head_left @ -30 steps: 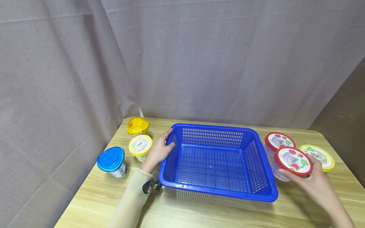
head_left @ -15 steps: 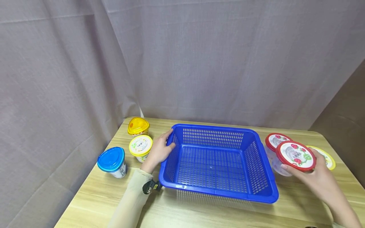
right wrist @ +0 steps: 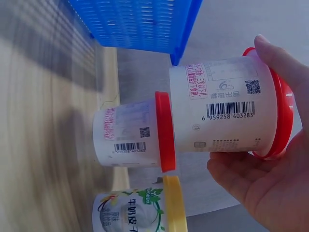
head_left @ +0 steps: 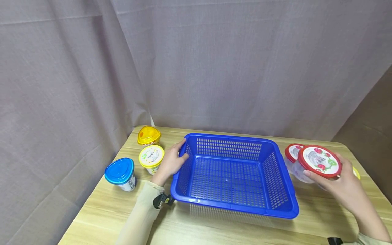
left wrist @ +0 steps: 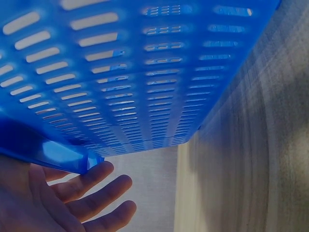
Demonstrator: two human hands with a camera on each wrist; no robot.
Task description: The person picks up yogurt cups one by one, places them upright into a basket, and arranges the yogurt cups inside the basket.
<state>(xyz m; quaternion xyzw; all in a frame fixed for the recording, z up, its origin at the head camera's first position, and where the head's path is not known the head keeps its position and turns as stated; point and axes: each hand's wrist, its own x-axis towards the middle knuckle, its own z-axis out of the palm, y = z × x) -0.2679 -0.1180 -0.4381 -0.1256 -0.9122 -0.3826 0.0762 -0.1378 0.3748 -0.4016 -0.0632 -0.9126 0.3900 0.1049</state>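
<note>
Barcode [right wrist: 230, 109] 6 959258 403283 — red-lidded cup [right wrist: 224, 99], hands [head_left: 345, 178] gripping it and basket [head_left: 226, 205]

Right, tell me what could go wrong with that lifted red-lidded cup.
The held cup could knock the other red-lidded cup, which appears close to its base. If carried left too low, it might catch the blue basket. The right hand grips it near the lid, so the lid could loosen.

Head view: near the right edge of the worktop [head_left: 214, 232], the right hand [head_left: 344, 179] hides most of the yellow-lidded tub [head_left: 356, 173]; the held tub [head_left: 320, 161] partly covers another red-lidded tub [head_left: 292, 152]. Near edge cut off.
</note>
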